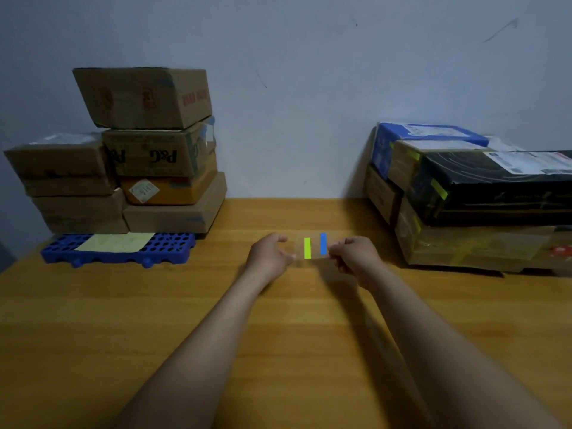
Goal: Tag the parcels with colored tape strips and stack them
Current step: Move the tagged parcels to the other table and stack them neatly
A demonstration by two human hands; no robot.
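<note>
Since the cardboard parcels (pixel 145 156) piled on the blue pallet (pixel 173 246) at the far left of the bench (pixel 278 335) show no colored tags on the faces in view, they are probably the ones not yet marked. A pale paper sheet (pixel 116 242) lies on the pallet's free front part. Toward the middle, the left hand (pixel 269 253) pinches the left edge of a clear backing sheet (pixel 314 258) in its fingers, holding it stretched over the bench, probably so a strip can be peeled off. On that sheet sit a yellow-green strip (pixel 307 248) and, to its right, a blue strip (pixel 323 243). The right hand (pixel 353 253) grips the sheet's right edge with curled fingers. At far right, the second stack (pixel 483 193) carries yellow tags (pixel 439 188) on its near faces, so it is likely the finished pile.
</note>
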